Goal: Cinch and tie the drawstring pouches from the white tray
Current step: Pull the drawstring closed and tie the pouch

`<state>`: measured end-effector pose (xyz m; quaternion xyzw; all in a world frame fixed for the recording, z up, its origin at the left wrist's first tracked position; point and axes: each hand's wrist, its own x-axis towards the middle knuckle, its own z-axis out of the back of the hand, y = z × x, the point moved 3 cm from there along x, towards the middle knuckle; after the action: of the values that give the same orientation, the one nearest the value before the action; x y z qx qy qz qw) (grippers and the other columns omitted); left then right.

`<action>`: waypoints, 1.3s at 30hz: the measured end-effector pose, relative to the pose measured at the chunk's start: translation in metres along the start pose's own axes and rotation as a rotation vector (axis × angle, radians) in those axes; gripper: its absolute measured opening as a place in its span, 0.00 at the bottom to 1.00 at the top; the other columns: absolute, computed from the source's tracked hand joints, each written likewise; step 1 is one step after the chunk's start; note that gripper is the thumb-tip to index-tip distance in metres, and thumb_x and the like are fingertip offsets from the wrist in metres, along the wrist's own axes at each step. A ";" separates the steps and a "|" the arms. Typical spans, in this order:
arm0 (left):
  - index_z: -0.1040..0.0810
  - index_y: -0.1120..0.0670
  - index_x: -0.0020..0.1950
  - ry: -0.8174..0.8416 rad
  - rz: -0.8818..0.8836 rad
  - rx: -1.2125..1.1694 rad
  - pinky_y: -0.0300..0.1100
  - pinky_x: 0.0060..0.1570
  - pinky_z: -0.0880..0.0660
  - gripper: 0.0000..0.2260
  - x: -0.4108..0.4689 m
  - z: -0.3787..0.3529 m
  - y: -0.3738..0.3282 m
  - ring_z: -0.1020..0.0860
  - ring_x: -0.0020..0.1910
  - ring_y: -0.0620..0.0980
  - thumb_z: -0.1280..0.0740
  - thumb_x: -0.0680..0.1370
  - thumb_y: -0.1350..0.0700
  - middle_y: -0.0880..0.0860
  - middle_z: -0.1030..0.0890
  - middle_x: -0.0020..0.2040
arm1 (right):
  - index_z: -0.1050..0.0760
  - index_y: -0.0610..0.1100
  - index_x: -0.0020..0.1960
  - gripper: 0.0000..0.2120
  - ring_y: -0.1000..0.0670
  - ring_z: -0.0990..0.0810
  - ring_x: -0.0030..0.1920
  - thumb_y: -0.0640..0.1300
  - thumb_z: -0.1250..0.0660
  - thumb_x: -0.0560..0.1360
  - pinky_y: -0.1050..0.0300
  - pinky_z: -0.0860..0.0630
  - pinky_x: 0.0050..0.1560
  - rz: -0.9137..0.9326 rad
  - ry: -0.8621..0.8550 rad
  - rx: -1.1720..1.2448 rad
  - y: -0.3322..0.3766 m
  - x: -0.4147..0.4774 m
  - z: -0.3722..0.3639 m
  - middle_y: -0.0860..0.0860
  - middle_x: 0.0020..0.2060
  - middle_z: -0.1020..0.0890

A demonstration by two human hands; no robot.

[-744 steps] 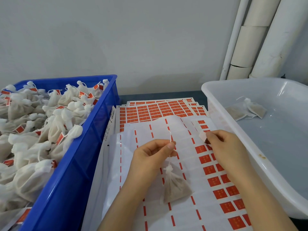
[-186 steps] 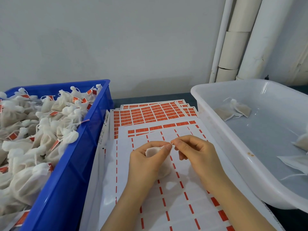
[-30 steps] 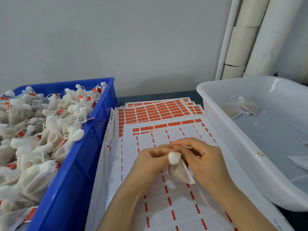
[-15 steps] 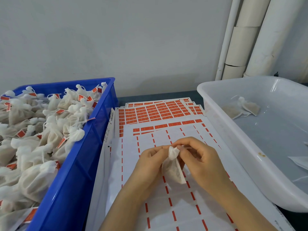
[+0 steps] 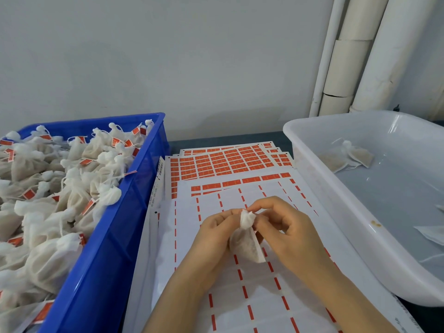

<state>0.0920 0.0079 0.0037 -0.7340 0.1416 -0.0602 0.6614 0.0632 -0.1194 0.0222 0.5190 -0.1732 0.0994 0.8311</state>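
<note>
Risks first:
- The drawstring is too thin to make out, so I can't tell whether my right pinch has the cord or only fabric. If it's only fabric, the neck will loosen when I go to knot it.
- Pulling too hard could tear the thin fabric or snap the cord.
- A knot seated above the ruffle instead of tight at the neck could let filling leak.
- Easing my left hold mid-tie would drop it onto the label sheets (image 5: 240, 296).

Grip: both hands are on 1 pouch (image 5: 245, 239).
- Left hand (image 5: 213, 236): fingers curled round its neck and upper body from the left.
- Right hand (image 5: 288, 231): thumb and forefinger pinch the bunched top, and the other fingers are loosely curled.

Location: the pouch is in the air just above the label sheets, between the blue crate (image 5: 120, 236) and the white tray (image 5: 348, 212).

Look:
- It is small, white, semi-sheer fabric.
- Brownish granular fill sits in the lower part.
- The top is gathered into a white ruffle.
- The body hangs tilted down to the right. It looks cinched, and I can't confirm a knot.

The tray holds a few flat loose pouches (image 5: 355, 157). The crate is heaped with tied pouches (image 5: 72, 188) carrying red tags.
</note>
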 end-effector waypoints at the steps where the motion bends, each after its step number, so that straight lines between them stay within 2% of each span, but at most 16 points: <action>1: 0.17 0.48 0.38 0.012 -0.007 -0.014 0.37 0.42 0.22 0.08 0.000 0.000 -0.001 0.18 0.44 0.48 0.33 0.68 0.46 0.47 0.16 0.39 | 0.28 0.60 0.43 0.04 0.65 0.22 0.45 0.55 0.37 0.68 0.76 0.27 0.40 -0.001 -0.013 0.004 0.000 0.000 0.001 0.68 0.37 0.21; 3: 0.16 0.48 0.38 0.040 -0.014 -0.016 0.39 0.45 0.21 0.09 0.000 -0.001 -0.001 0.18 0.45 0.48 0.33 0.67 0.46 0.48 0.16 0.41 | 0.29 0.59 0.43 0.03 0.63 0.21 0.43 0.52 0.36 0.71 0.74 0.26 0.41 -0.005 -0.019 -0.006 -0.001 0.001 0.000 0.65 0.38 0.21; 5: 0.17 0.49 0.40 0.040 -0.022 0.014 0.45 0.52 0.22 0.07 0.000 -0.001 -0.001 0.19 0.50 0.53 0.34 0.74 0.51 0.52 0.17 0.43 | 0.30 0.60 0.44 0.04 0.63 0.21 0.42 0.53 0.37 0.70 0.74 0.26 0.42 -0.006 -0.013 -0.027 0.000 0.001 -0.001 0.64 0.40 0.21; 7: 0.17 0.49 0.41 0.018 -0.030 0.055 0.48 0.55 0.23 0.10 0.001 0.001 -0.001 0.20 0.51 0.56 0.36 0.78 0.56 0.52 0.17 0.44 | 0.31 0.61 0.47 0.07 0.63 0.21 0.43 0.55 0.39 0.69 0.75 0.26 0.42 -0.003 -0.011 -0.027 0.001 0.001 -0.001 0.64 0.41 0.22; 10: 0.17 0.45 0.40 0.005 -0.040 0.103 0.46 0.54 0.23 0.13 0.001 0.002 -0.001 0.20 0.50 0.53 0.37 0.79 0.57 0.50 0.17 0.44 | 0.30 0.60 0.46 0.06 0.66 0.24 0.47 0.54 0.38 0.70 0.78 0.29 0.42 0.009 -0.010 -0.052 -0.001 0.001 0.002 0.64 0.41 0.22; 13: 0.17 0.44 0.39 -0.001 -0.028 0.144 0.46 0.54 0.22 0.13 0.001 0.000 0.000 0.20 0.50 0.53 0.37 0.79 0.56 0.49 0.17 0.43 | 0.30 0.58 0.46 0.05 0.62 0.22 0.44 0.49 0.36 0.73 0.78 0.29 0.41 0.017 -0.004 -0.105 -0.005 0.000 0.001 0.63 0.40 0.22; 16: 0.17 0.44 0.40 -0.009 -0.004 0.149 0.47 0.54 0.22 0.13 0.000 -0.001 0.001 0.19 0.50 0.52 0.37 0.79 0.56 0.49 0.17 0.43 | 0.35 0.59 0.46 0.03 0.60 0.22 0.40 0.54 0.41 0.73 0.78 0.29 0.41 -0.001 0.005 -0.168 -0.007 0.000 -0.003 0.66 0.39 0.26; 20: 0.17 0.45 0.40 -0.029 0.017 0.152 0.49 0.55 0.22 0.13 0.000 -0.001 0.003 0.19 0.49 0.52 0.38 0.80 0.55 0.51 0.17 0.44 | 0.37 0.60 0.44 0.05 0.62 0.23 0.41 0.58 0.48 0.70 0.77 0.29 0.42 0.002 0.036 -0.171 -0.007 -0.002 -0.006 0.67 0.40 0.28; 23: 0.17 0.45 0.41 -0.039 0.002 0.156 0.49 0.54 0.21 0.13 0.001 -0.001 0.002 0.19 0.49 0.53 0.38 0.80 0.55 0.51 0.17 0.44 | 0.35 0.61 0.48 0.07 0.60 0.22 0.43 0.57 0.46 0.71 0.75 0.27 0.45 0.030 0.041 -0.160 -0.007 -0.002 -0.004 0.64 0.42 0.24; 25: 0.17 0.46 0.41 -0.054 -0.004 0.148 0.48 0.54 0.21 0.12 0.001 0.000 0.003 0.19 0.49 0.53 0.38 0.79 0.55 0.50 0.17 0.43 | 0.34 0.61 0.52 0.08 0.59 0.21 0.41 0.53 0.42 0.73 0.76 0.28 0.44 0.040 0.041 -0.177 -0.007 -0.001 -0.003 0.59 0.43 0.22; 27: 0.17 0.47 0.42 -0.060 0.003 0.145 0.47 0.54 0.22 0.11 0.001 0.001 0.003 0.19 0.49 0.52 0.37 0.79 0.54 0.50 0.17 0.43 | 0.34 0.60 0.50 0.08 0.60 0.23 0.38 0.50 0.38 0.74 0.79 0.30 0.42 0.055 0.030 -0.201 -0.007 0.000 -0.001 0.59 0.43 0.22; 29: 0.17 0.48 0.42 -0.047 0.013 0.153 0.47 0.53 0.22 0.10 0.001 0.000 0.004 0.19 0.49 0.52 0.37 0.79 0.54 0.50 0.17 0.43 | 0.33 0.60 0.49 0.06 0.60 0.23 0.37 0.52 0.39 0.73 0.80 0.30 0.42 0.068 0.019 -0.217 -0.006 0.000 0.000 0.59 0.43 0.22; 34: 0.17 0.49 0.44 -0.062 0.039 0.176 0.48 0.54 0.21 0.09 0.000 -0.001 0.004 0.19 0.50 0.53 0.37 0.78 0.53 0.51 0.16 0.44 | 0.36 0.63 0.47 0.07 0.61 0.23 0.36 0.58 0.45 0.69 0.79 0.30 0.41 0.073 0.019 -0.247 -0.005 -0.003 -0.002 0.68 0.37 0.28; 37: 0.17 0.48 0.41 -0.090 0.037 0.143 0.50 0.55 0.22 0.11 0.000 0.000 0.004 0.20 0.50 0.54 0.37 0.79 0.53 0.52 0.17 0.44 | 0.36 0.63 0.45 0.04 0.60 0.21 0.38 0.58 0.45 0.70 0.76 0.27 0.40 0.084 0.024 -0.200 -0.005 -0.003 -0.002 0.69 0.37 0.27; 39: 0.17 0.47 0.38 -0.123 0.028 0.090 0.49 0.55 0.22 0.13 0.001 0.001 0.003 0.20 0.50 0.54 0.37 0.79 0.53 0.51 0.17 0.42 | 0.34 0.62 0.43 0.02 0.64 0.22 0.42 0.57 0.44 0.71 0.75 0.27 0.39 0.092 0.028 -0.159 -0.005 -0.003 -0.003 0.68 0.36 0.26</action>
<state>0.0926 0.0084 0.0003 -0.7037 0.1083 -0.0120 0.7021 0.0627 -0.1190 0.0153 0.4414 -0.1923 0.1307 0.8666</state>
